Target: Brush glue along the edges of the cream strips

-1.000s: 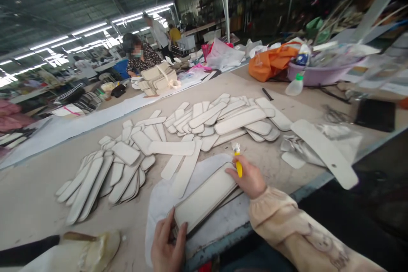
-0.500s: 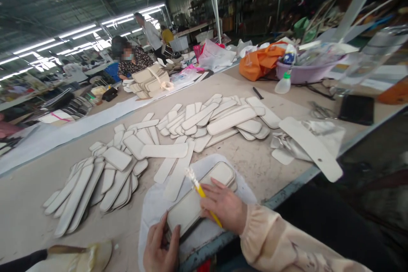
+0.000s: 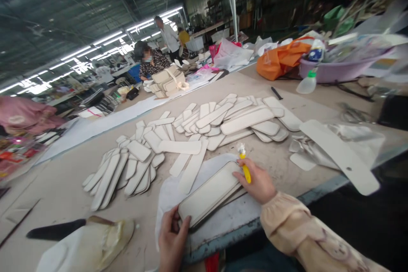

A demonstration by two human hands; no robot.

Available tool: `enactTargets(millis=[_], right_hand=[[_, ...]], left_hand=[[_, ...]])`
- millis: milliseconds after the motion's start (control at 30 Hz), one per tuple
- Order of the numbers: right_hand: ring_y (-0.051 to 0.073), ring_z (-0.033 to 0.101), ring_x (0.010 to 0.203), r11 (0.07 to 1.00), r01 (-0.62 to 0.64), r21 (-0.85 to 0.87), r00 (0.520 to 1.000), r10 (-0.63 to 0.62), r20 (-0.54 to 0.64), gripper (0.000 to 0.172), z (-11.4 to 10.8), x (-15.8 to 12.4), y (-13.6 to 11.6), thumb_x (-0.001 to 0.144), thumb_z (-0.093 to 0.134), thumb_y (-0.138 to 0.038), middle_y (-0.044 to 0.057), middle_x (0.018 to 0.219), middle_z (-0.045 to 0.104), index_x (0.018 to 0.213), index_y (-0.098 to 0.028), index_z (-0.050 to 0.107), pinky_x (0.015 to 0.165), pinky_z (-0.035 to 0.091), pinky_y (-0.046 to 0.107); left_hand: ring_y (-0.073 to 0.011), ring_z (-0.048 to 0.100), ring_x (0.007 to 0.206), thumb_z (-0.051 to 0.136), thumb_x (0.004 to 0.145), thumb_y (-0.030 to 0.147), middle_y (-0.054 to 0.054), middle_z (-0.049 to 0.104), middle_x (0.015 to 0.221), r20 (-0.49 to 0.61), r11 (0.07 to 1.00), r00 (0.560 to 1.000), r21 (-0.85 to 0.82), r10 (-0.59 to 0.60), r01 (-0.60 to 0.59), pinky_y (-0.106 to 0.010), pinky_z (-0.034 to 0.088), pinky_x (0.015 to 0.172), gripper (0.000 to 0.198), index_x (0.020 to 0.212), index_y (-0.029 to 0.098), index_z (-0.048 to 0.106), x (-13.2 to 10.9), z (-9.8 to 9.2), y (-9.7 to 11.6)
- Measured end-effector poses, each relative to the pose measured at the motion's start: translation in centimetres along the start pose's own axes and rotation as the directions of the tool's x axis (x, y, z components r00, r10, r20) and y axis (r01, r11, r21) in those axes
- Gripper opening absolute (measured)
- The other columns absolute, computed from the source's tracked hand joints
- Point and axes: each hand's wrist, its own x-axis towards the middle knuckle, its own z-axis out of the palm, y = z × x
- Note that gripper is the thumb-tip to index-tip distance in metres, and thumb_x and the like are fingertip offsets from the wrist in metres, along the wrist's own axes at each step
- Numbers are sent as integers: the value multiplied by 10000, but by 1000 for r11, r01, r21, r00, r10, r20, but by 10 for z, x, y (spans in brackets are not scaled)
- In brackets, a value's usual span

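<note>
My left hand (image 3: 174,236) grips the near left end of a long, round-cornered cream panel (image 3: 212,193), thumb on top and fingers at its edge. At least one more panel shows underneath it. My right hand (image 3: 256,180) is closed around a brush (image 3: 245,168) with a yellow handle and whitish bristles pointing up. Its fingers also touch the panel's far right end. Beneath lies a white sheet (image 3: 164,193) at the table edge. Loose heaps of similar panels (image 3: 137,151) spread behind my hands.
At lower left is a cut white plastic jug (image 3: 86,242) with yellowish residue and a dark-handled tool (image 3: 57,229). On the right are a long holed strip (image 3: 338,155), a squeeze bottle (image 3: 307,83), a purple basin (image 3: 344,68) and an orange bag (image 3: 282,59). People work behind.
My right hand has moved from over the middle of the panel to its far right end, carrying the brush. My left hand keeps its hold. The view has swung left.
</note>
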Motion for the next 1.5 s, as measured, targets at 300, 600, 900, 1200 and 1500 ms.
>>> enactTargets(millis=[300,600,900,1200,1500], right_hand=[[302,678,1014,996,8,87,1000,-6,-23,378,-6,-5,4,796,604,-555,82,1171,690,982,-249,484,802,552,437],[250,652,1097,802,214,558,950,-303,71,224,-46,-14,-44,871,585,-364,123,1215,661,984,-257,424,889,559,405],[210,717,829,749,97,656,992,-126,-3,202,-56,-44,-59,834,643,-357,25,903,731,856,-262,467,700,591,277],[205,707,755,807,172,565,978,-73,-194,244,-67,-46,-52,802,669,-393,32,843,710,897,-248,498,664,586,269],[180,671,714,802,156,576,981,-56,-188,241,-67,-46,-43,812,672,-381,13,810,685,887,-245,487,661,560,271]], left_hand=[[-125,544,679,779,663,380,4,592,722,-6,854,981,-493,-196,168,-236,437,645,323,835,163,613,-7,-15,50],[-142,625,710,756,701,370,4,658,799,-9,440,973,-893,-231,97,-255,491,656,336,913,211,549,15,-27,137],[-143,634,696,770,699,336,-33,670,849,54,376,991,-921,-123,97,-269,506,652,349,950,189,576,40,-13,197],[-160,657,714,831,619,353,-47,690,832,76,302,981,-945,-180,129,-292,518,707,436,940,144,623,30,34,201],[-183,680,787,799,680,314,-86,705,899,140,286,968,-938,-209,198,-315,554,752,345,935,143,642,33,31,200]])
